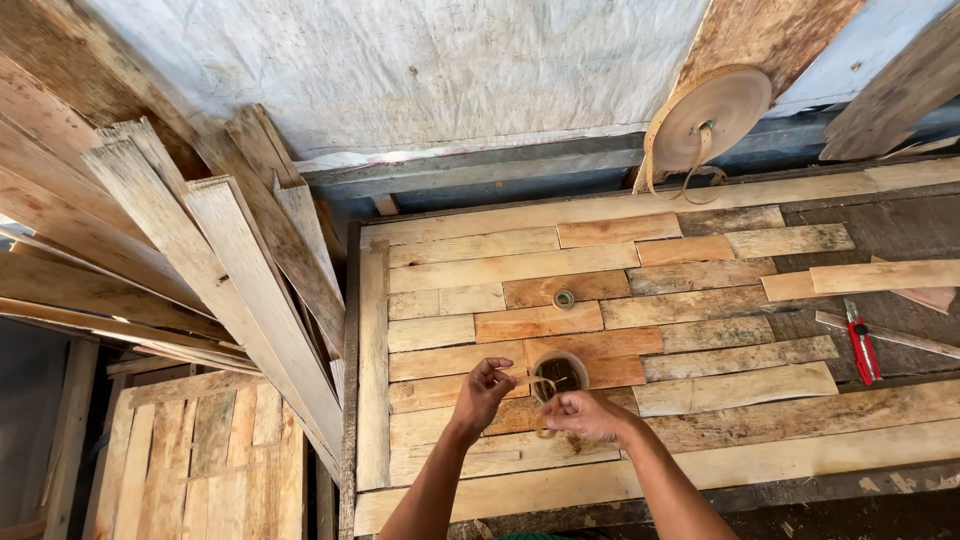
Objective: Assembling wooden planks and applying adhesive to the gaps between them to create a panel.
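Pale tan planks [520, 268], red-handled cutter [862, 350], beige tape roll [708, 118]

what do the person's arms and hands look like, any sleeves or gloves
Both forearms are bare, with no sleeves reaching into view. The left hand and right hand wear no gloves. No watch, ring or wristband can be made out at this size.

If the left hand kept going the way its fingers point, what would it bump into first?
Probably the thin strip stretched between both hands, then the right hand. The left hand points rightward toward them, though depth is hard to judge.
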